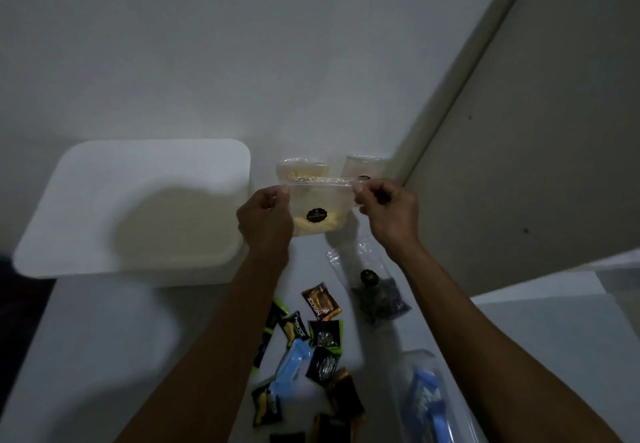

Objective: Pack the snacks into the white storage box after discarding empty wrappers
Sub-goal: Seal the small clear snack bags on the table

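left hand (265, 219) and right hand (388, 212) pinch top corners of clear zip bag of yellow chips (317, 212) above bench (104, 338), beside white storage box (69, 200).

White storage box (138, 200): 1. Clear zip bags with pale snacks: 3, first (320, 215), second (303, 168), third (363, 165). Clear bag of dark snacks (379, 295): 1. Small wrapped snacks (320, 300): roughly ten, blurred.

both hands pinching clear pouch (318, 212); white box (138, 207) left
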Tool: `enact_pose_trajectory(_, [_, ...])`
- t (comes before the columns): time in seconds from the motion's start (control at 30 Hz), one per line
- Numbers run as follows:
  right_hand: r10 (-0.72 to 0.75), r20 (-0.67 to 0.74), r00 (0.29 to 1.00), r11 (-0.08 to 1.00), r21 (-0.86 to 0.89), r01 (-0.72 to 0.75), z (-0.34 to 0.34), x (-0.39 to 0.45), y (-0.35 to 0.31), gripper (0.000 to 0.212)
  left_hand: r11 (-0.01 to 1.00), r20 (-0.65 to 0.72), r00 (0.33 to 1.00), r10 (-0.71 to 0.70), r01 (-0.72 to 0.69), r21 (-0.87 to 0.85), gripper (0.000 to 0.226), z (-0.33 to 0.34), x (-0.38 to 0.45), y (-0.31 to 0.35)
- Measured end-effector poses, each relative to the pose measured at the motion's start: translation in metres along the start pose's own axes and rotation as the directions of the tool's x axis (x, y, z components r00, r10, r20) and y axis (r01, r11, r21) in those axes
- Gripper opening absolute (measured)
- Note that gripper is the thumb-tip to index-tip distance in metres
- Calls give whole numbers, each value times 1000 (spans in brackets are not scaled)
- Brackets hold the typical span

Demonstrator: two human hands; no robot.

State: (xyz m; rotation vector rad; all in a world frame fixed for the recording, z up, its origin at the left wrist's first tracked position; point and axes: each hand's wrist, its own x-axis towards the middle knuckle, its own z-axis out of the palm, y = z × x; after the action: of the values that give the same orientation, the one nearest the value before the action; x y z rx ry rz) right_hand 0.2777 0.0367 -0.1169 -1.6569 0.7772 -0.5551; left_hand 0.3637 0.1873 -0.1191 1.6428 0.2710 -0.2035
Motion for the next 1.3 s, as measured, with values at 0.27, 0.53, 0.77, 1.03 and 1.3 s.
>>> enact_pose_trajectory(0.27, [95,-6,995,995,-3,-95,43,54,44,18,997,-188,982,9,5,74,6,45,50,-17])
enact_pose_trajectory(0.53, [128,-8,992,992,-9,-128,65,77,45,21,997,-217,975,-51,61,40,31,61,69,-15])
enact_pose_trajectory(0.77, [191,-60,980,944,-262,-200,3,34,92,15,953,-48,991,-126,134,271,25,51,22,-74])
enact_pose_trajectory(1.03, [356,-13,934,783,-542,-306,-25,-20,150,42,743,80,870,-487,364,561,55,64,-24,-133])
enact_pose_trajectory(1.3, [381,-40,924,900,-211,-381,-24,-41,137,32,814,56,951,-304,229,534,33,59,-34,-122])
